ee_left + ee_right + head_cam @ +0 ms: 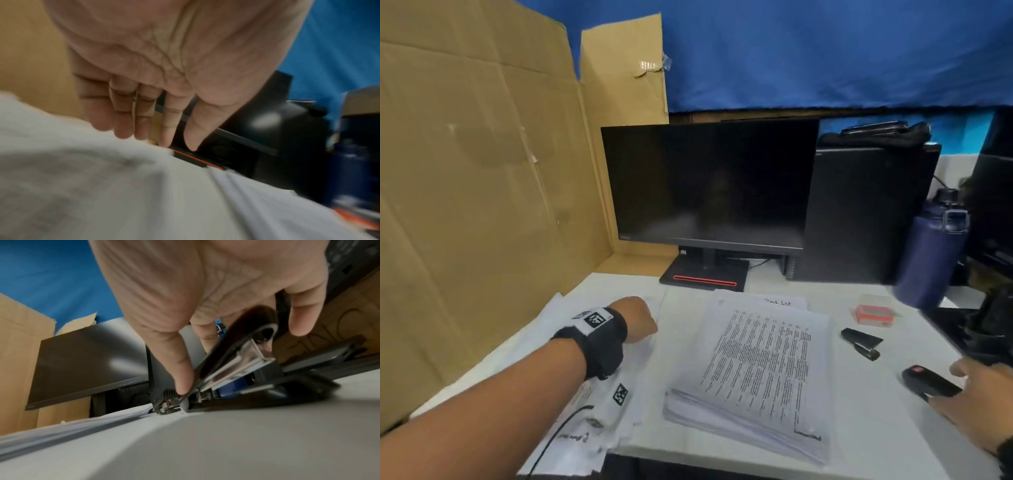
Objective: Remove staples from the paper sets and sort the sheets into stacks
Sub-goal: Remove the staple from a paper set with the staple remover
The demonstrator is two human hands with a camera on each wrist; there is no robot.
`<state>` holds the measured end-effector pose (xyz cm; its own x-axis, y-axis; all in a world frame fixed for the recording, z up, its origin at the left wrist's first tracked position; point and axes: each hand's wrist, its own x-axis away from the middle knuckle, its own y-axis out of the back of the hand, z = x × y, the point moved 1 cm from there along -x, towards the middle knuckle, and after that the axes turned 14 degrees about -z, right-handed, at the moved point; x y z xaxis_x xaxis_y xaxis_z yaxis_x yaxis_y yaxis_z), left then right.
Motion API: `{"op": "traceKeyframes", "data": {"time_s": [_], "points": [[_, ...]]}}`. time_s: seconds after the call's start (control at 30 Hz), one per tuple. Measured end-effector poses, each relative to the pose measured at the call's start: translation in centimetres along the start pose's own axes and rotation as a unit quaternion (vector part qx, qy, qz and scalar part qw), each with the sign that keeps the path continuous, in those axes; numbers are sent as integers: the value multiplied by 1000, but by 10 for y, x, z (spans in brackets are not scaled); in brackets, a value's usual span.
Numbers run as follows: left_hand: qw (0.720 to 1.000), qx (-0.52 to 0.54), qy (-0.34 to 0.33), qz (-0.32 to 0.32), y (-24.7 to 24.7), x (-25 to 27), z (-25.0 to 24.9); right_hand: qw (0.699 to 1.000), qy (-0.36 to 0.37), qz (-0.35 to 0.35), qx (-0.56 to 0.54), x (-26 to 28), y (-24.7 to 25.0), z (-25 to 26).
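Observation:
A thick stack of printed paper sets (756, 370) lies in the middle of the white table (876, 428). Loose sheets (599, 404) spread out at the left, under my left forearm. My left hand (638, 318) hovers over their far end. In the left wrist view the left hand (144, 133) has straight fingers pointing down at the blurred paper (102, 186) and holds nothing. At the right edge my right hand (976, 394) grips a black stapler (928, 382) that rests on the table. In the right wrist view the right hand's thumb (182, 381) presses the stapler (226, 369) near its nose, and the fingers curl round its far side.
A second black tool (861, 342) and an orange staple box (875, 313) lie right of the stack. Behind stand a dark monitor (709, 185), a black computer tower (866, 212) and a blue bottle (931, 253). A cardboard wall (476, 171) closes the left side.

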<state>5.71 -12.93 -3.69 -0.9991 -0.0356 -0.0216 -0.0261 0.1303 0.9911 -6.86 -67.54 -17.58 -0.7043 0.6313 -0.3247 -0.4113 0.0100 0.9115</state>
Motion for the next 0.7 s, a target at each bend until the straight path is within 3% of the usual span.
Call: {"op": "traceKeyframes", "data": {"time_s": [0.17, 0.23, 0.33, 0.53, 0.7], "points": [[978, -155, 126, 59, 28, 4, 107, 999, 47, -2, 21, 29, 51, 50], [975, -151, 148, 64, 25, 12, 131, 998, 58, -9, -16, 36, 54, 65], [977, -96, 185, 40, 17, 20, 149, 995, 97, 1, -32, 60, 65, 99], [980, -20, 191, -55, 14, 22, 165, 989, 142, 22, -38, 127, 110, 156], [961, 151, 178, -151, 14, 25, 179, 974, 196, 19, -115, 156, 122, 184]]}}
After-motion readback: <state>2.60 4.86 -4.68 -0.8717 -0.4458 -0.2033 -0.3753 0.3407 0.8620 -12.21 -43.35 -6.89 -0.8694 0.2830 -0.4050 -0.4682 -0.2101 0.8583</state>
